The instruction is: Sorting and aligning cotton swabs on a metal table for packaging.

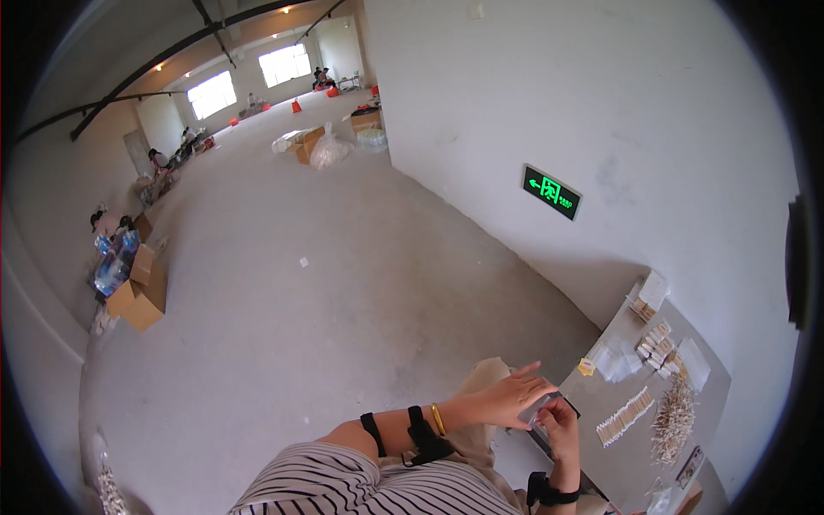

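Over the near left edge of the table, my two hands are close together at a small clear plastic bag [534,414]. My left hand [511,396] has its upper fingers stretched out, while its thumb and a lower finger hold the bag. With bent fingers my right hand [562,427] pinches the bag's other side. What the bag holds, if anything, is too small to make out. On the table, a row of cotton swabs [626,418] lies beside a loose heap of cotton swabs [674,421]. Behind them are stacked swab packs [658,347] and flat clear bags [616,364].
The grey table [592,399] stands against the white wall [549,94]. A phone [689,466] lies near its right edge, a yellow sticker [586,367] at its left edge. Cardboard boxes [142,292] stand on the floor at left. Several people sit along the far left wall.
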Demonstrator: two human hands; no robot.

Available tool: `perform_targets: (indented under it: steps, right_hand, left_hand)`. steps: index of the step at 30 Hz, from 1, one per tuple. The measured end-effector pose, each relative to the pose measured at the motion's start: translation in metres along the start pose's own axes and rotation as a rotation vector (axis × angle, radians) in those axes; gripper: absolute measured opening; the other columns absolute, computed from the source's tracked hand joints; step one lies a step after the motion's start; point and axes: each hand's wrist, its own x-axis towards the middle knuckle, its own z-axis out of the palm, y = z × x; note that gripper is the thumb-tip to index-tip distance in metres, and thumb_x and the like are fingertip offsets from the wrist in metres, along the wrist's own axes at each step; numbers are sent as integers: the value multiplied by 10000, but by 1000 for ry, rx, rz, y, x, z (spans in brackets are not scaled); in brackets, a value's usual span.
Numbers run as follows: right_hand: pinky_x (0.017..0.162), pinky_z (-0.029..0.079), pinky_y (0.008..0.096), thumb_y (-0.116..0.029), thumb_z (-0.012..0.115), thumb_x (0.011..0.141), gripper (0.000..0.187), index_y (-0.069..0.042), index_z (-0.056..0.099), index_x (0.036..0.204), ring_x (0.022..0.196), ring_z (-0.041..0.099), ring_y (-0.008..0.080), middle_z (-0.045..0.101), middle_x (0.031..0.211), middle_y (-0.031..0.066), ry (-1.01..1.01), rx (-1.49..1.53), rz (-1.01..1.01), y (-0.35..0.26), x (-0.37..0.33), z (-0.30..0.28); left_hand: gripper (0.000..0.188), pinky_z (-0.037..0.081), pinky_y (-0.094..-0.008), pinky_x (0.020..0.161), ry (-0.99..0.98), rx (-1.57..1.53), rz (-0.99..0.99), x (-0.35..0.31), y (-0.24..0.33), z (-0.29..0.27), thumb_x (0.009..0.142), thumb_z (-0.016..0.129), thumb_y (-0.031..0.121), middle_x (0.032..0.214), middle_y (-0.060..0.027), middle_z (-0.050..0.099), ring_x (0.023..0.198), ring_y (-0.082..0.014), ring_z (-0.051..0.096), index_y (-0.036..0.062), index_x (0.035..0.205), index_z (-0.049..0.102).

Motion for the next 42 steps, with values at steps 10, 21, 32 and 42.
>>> perform_targets:
  steps: [10, 21, 32, 42]
  right_hand:
    - [789, 480, 240, -114, 699, 916, 158, -8, 694, 1033, 869, 601, 75, 686, 937, 3, 17, -81, -14, 11, -16, -18]
    - [529, 384, 282, -157, 691, 893, 183, -2, 620, 827, 609, 437, 64, 503, 629, -15, 292, -228, -16, 41, -13, -11]
    - [537, 394, 286, -134, 693, 871, 179, 7, 603, 806, 605, 441, 77, 512, 631, 7, 319, -236, 76, 49, -19, -16]
    - [547, 373, 235, -110, 676, 914, 129, -11, 622, 852, 636, 439, 33, 528, 692, -53, 294, -245, 144, 76, -21, -16]
  left_hand:
    - [621, 462, -449, 856, -46, -59, 33, 5, 1, 21, 712, 834, 247, 1074, -150, 557, 991, -338, 573, 35, 1196, 509]
    - [595, 492, -419, 842, -135, -70, 22, 22, -8, 23, 671, 869, 281, 1033, -121, 566, 965, -317, 594, 78, 1131, 551]
    - [597, 500, -398, 816, -204, -288, -83, 22, -15, 33, 662, 895, 234, 1021, -96, 584, 972, -300, 597, 65, 1143, 584]
    - [564, 503, -384, 814, -275, -300, -94, 11, -26, 42, 704, 871, 197, 1067, -103, 604, 985, -302, 598, 68, 1168, 577]
